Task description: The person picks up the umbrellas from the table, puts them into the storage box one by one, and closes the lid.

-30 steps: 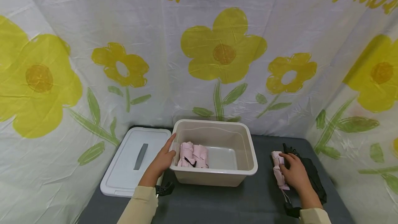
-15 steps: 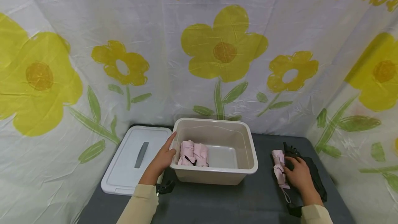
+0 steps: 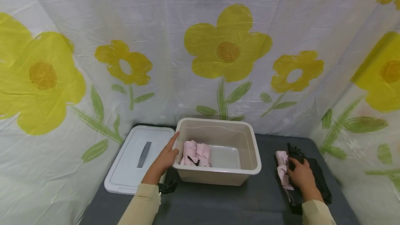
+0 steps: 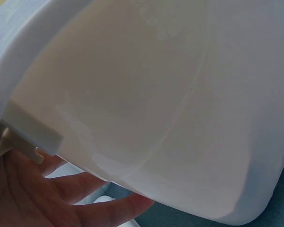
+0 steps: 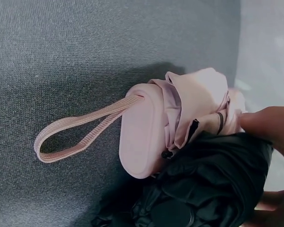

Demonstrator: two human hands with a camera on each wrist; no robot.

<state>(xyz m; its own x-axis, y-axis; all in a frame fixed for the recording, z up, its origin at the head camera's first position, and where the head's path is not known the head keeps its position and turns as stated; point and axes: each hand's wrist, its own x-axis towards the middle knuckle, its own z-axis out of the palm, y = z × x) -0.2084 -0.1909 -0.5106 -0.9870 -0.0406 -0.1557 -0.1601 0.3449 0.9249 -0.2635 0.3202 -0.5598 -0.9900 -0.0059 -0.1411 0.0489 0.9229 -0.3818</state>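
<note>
A beige storage bin [image 3: 215, 178] stands mid-table with folded pink umbrellas [image 3: 203, 155] inside its left end. My left hand [image 3: 164, 159] rests at the bin's left rim, index finger along it; the left wrist view shows spread, fairly straight fingers [image 4: 113, 208] against the outer wall. To the right lies another folded pink umbrella [image 5: 142, 132] with a wrist strap. Beside it is a black folded umbrella [image 5: 203, 179]. My right hand [image 3: 301, 176] grips this black one, thumb on the side towards the pink umbrella and fingers round the other side.
The bin's white lid [image 3: 128, 169] with a grey handle lies left of it. More black fabric [image 3: 322, 180] lies right of my right hand. A flower-printed curtain [image 3: 168, 96] hangs behind and beside the dark grey table [image 3: 203, 204].
My right hand has moved off the pink umbrella, slightly right, onto the black one. My left hand stays at the bin's rim.
</note>
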